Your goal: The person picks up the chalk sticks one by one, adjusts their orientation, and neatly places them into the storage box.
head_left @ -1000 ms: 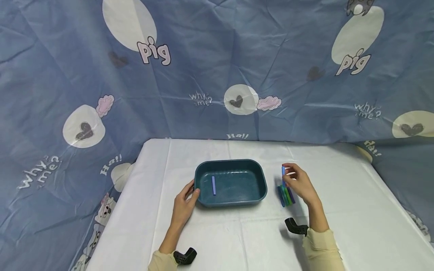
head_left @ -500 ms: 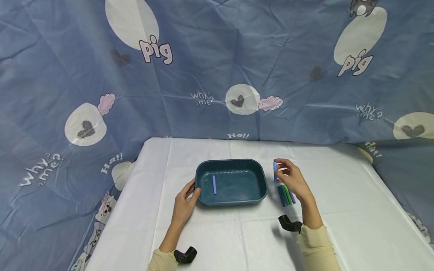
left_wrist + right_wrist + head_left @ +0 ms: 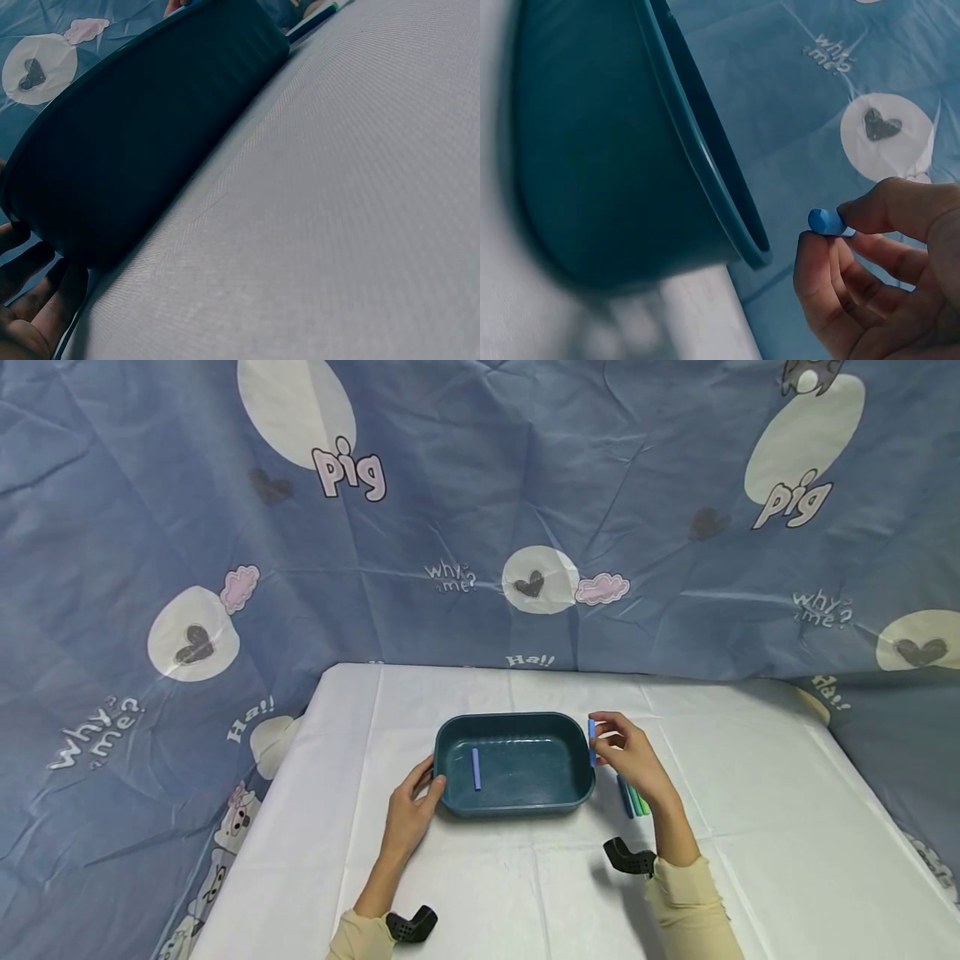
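Observation:
A dark teal plastic tray [image 3: 517, 810] with tall sides sits on the white cloth in the head view. One lavender-blue stick [image 3: 476, 769] lies inside it, towards the left. My left hand [image 3: 408, 810] holds the tray's left end, thumb at the rim and fingers [image 3: 56, 300] against the outer wall. Between thumb and fingertips, my right hand [image 3: 633, 756] pinches a short blue stick [image 3: 592, 742], upright just off the tray's right rim. The right wrist view shows the end of this blue stick [image 3: 826, 221] apart from the rim.
Several dark blue and green sticks [image 3: 632, 795] lie side by side on the cloth, right of the tray and partly behind the right hand. A blue printed curtain [image 3: 450, 527] hangs behind the table [image 3: 480, 893].
My right hand has lifted the blue stick away from the group and carried it left to the tray's right rim. My left hand has stayed at the tray's left end.

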`<state>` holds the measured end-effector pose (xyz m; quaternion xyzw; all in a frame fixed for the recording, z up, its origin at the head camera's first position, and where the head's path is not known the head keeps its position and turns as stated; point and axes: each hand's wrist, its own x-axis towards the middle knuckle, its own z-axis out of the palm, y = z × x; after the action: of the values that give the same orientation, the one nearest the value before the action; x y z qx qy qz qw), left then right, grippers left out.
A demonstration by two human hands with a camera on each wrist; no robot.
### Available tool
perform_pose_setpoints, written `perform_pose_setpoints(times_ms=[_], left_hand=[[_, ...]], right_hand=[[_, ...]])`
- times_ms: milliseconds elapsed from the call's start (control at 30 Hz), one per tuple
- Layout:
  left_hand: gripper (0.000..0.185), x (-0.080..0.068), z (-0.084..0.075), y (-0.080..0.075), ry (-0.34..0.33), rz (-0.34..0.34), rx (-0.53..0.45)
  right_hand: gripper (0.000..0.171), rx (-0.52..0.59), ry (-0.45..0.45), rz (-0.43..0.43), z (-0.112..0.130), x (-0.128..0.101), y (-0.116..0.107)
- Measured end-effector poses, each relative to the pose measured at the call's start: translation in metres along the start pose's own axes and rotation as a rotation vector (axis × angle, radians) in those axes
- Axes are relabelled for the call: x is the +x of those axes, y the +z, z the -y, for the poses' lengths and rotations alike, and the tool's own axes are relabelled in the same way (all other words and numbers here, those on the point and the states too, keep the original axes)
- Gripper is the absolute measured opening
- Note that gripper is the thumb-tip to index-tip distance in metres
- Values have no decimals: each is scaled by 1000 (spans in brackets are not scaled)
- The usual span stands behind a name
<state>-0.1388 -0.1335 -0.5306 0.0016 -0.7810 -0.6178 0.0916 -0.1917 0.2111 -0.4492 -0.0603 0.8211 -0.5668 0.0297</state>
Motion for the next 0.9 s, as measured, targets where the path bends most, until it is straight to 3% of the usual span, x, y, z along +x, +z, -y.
perform_pose_setpoints(times_ms=[300, 533, 900], left_hand=[[47, 0, -5, -1, -38, 13, -2], [47, -8, -37, -4, -28, 46, 8], [46, -7, -37, -5, -36, 42, 2]], right_hand=[[40, 38, 2, 41, 24, -4, 9], [41, 49, -17, 66, 4, 3, 17], [42, 79, -70, 94, 2, 8, 25]])
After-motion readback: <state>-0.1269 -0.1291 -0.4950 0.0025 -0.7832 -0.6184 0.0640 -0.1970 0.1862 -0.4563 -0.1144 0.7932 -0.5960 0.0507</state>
